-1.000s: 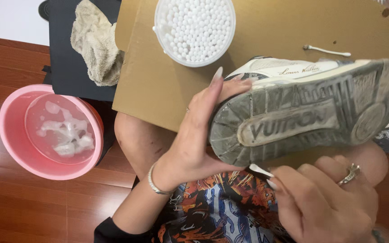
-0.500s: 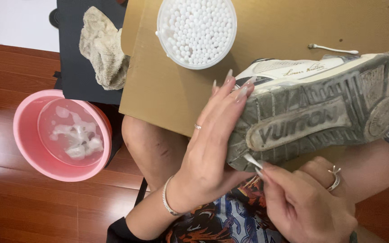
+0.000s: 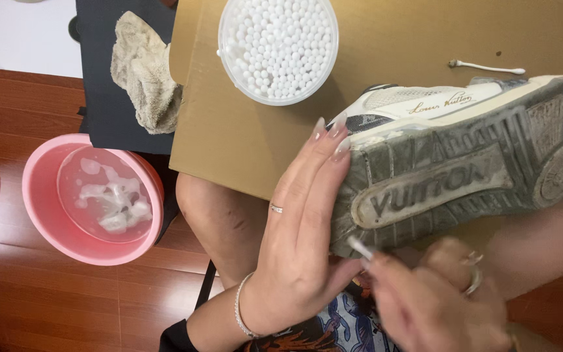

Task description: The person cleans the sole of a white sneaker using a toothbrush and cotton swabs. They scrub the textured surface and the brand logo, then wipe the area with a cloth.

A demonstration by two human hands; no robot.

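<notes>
- Even, soft light is falling everywhere; shadows are staying faint.
- Below the shoe sole point(image 3: 451, 179), the right hand point(image 3: 438, 306) is blurring, probably from motion.

- The sneaker point(image 3: 425, 104) is white, with a grey sole point(image 3: 451, 176) grimed darker in its grooves.
- The cotton swabs point(image 3: 277, 42) are white in a clear round tub.
- The basin point(image 3: 40, 221) is pink, holding white suds.
- The cardboard point(image 3: 242, 130) is plain brown.
- The rag point(image 3: 146, 72) is beige.
- The floor point(image 3: 34, 306) is reddish wood.
</notes>
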